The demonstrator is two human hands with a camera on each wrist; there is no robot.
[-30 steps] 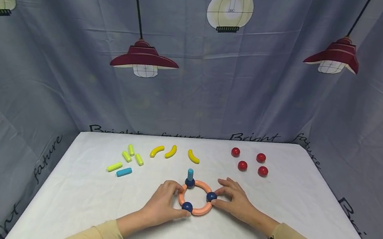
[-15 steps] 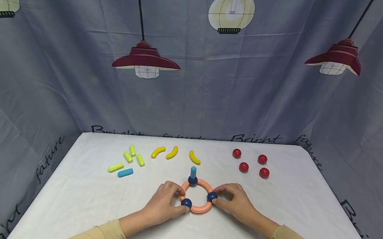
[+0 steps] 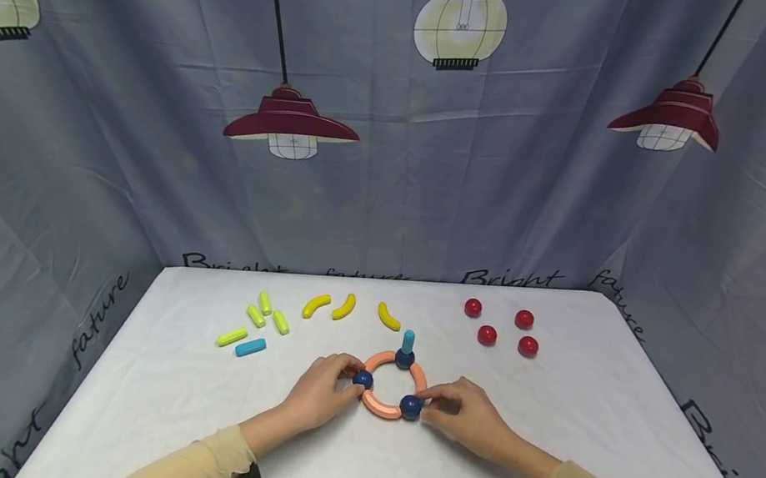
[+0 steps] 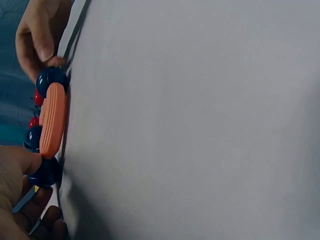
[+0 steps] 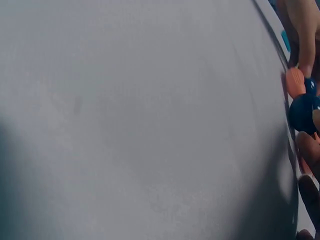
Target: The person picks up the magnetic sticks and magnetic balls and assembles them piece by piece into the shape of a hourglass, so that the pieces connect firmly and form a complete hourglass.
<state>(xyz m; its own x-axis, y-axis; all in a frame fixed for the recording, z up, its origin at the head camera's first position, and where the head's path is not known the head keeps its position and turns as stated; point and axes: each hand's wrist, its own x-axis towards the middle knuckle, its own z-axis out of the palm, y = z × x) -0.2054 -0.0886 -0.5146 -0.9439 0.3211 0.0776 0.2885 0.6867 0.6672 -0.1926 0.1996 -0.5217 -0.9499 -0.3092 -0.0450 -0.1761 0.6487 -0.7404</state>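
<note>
Three orange curved rods [image 3: 381, 410] and three dark blue balls form a ring on the table. From the back ball [image 3: 404, 359] a light blue stick [image 3: 408, 341] stands upright. My left hand [image 3: 319, 391] pinches the ball [image 3: 363, 379] at the ring's left between thumb and fingers; the left wrist view shows this ball [image 4: 45, 173] beside an orange rod [image 4: 53, 121]. My right hand [image 3: 467, 419] pinches the front right ball [image 3: 411, 407], seen in the right wrist view as a dark blue ball [image 5: 303, 114] with fingertips against it.
Several light green sticks [image 3: 255, 315] and a blue stick [image 3: 250, 347] lie at the left. Three yellow curved pieces [image 3: 344, 306] rest at the back middle, and several red balls [image 3: 487, 335] at the back right. A printed curtain [image 3: 357, 209] hangs behind the white table [image 3: 172, 407].
The ring has turned clockwise as seen from above. Its upright stick has moved right, the ball by my left hand has gone back, and the right ball has come nearer. Both hands stay at the ring.
</note>
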